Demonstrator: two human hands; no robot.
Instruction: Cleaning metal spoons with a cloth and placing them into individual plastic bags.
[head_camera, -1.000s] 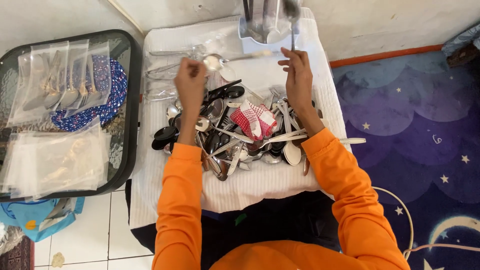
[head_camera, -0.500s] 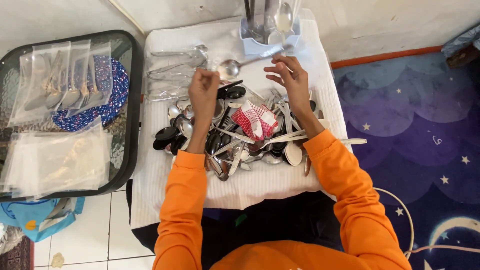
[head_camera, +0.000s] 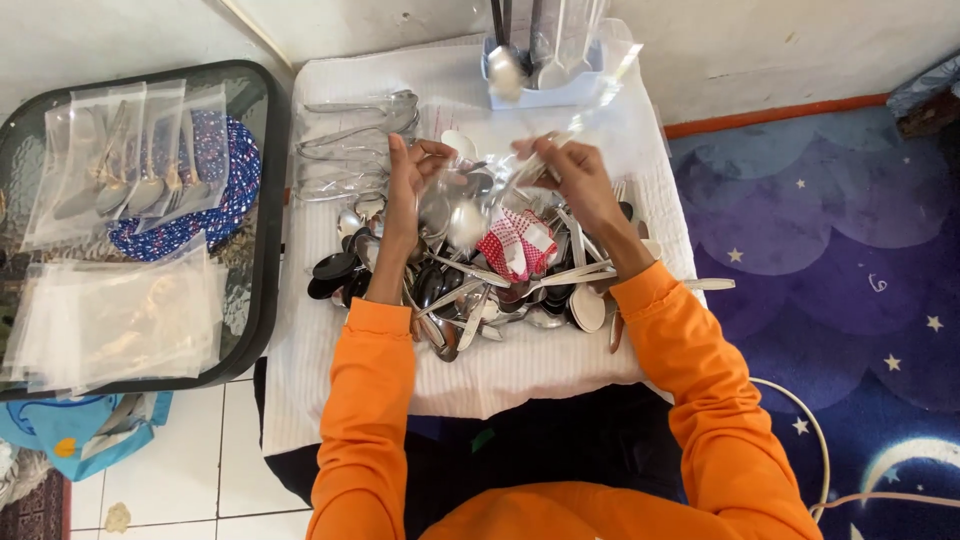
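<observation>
Hands (head_camera: 500, 175) on clear bag (head_camera: 560, 140)

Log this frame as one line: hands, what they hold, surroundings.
left hand: on clear bag | right hand: same bag | below: cutlery pile | left tray: bagged cutlery

The person wears a bright orange top with long sleeves. Beside the spoon pile (head_camera: 480, 270), both sleeves end at the wrists.
</observation>
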